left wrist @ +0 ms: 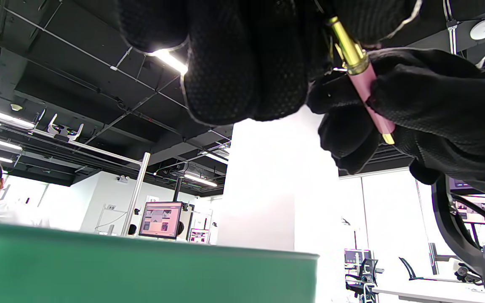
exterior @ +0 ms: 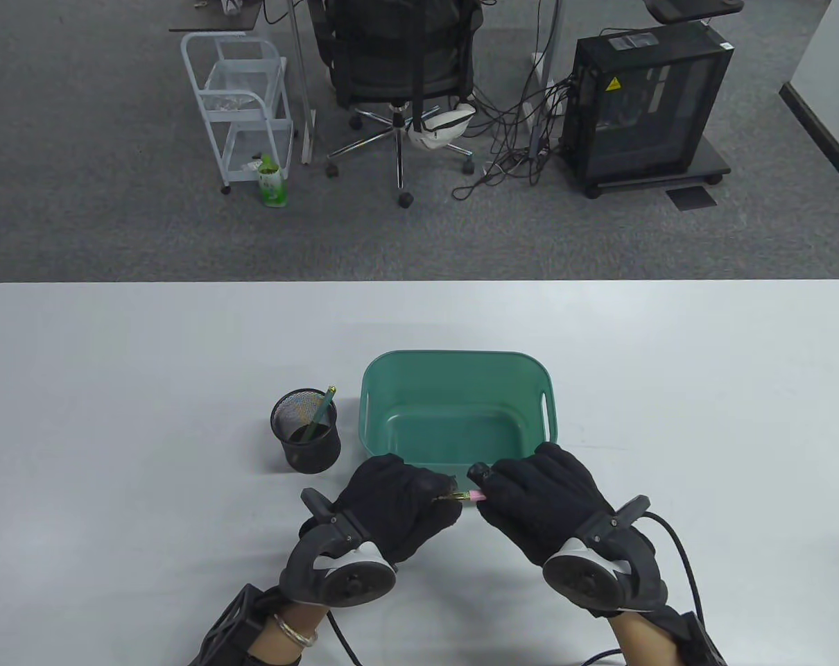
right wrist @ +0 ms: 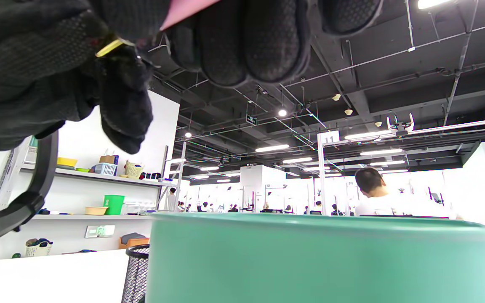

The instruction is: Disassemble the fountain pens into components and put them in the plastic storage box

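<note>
the green plastic storage box (exterior: 454,388) looks bare inside as far as the table view shows, so i'd judge nothing has gone in yet and the job is near its start. a green pen (exterior: 320,411) stands in the black mesh pen holder (exterior: 306,431) just left of the box, untouched and waiting its turn.

the work in hand is a pink fountain pen (exterior: 466,495) with gold fittings, held level between both hands just in front of the box's near rim. the left hand (exterior: 399,503) has its fingers curled around the gold end; the right hand (exterior: 541,503) grips the pink barrel. in the left wrist view the gold collar and pink body show between the gloves, with the right hand's fingers (left wrist: 432,97) wrapped over the barrel. the two hands sit close, nearly touching, the pen bridging them.

it looks to me like a twist or pull to part the pen, though i can't tell whether the pieces have separated at all. what is left: getting this pen apart, dropping its pieces into the box, then doing the green one.
</note>
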Demonstrator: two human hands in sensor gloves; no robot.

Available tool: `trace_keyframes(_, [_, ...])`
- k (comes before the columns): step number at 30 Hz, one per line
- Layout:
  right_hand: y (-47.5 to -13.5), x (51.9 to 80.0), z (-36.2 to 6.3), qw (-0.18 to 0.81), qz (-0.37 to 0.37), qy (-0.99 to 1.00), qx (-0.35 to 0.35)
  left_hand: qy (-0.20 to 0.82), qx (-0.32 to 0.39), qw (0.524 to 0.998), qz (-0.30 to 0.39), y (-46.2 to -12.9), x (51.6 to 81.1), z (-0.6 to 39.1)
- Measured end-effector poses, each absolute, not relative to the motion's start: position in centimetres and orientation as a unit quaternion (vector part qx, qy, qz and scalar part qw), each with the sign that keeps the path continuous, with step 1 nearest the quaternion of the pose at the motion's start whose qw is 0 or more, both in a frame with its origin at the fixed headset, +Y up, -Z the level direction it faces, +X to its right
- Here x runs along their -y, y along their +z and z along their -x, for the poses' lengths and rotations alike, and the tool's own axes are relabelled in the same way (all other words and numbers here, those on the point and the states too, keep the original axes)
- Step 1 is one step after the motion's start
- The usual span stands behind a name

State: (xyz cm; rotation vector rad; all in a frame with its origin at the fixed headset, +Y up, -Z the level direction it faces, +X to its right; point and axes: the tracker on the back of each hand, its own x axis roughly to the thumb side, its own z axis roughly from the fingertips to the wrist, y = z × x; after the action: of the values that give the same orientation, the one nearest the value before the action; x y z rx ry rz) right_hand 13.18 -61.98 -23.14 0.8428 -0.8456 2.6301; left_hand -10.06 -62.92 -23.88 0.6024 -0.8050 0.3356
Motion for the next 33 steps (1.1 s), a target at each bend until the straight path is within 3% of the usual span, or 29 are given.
trace_keyframes(33, [-23.09,62.00,-13.13,0.127,-0.290,0.903,0.291,0.144,0.385,0.868,-0.279,-23.82,62.96,9.95])
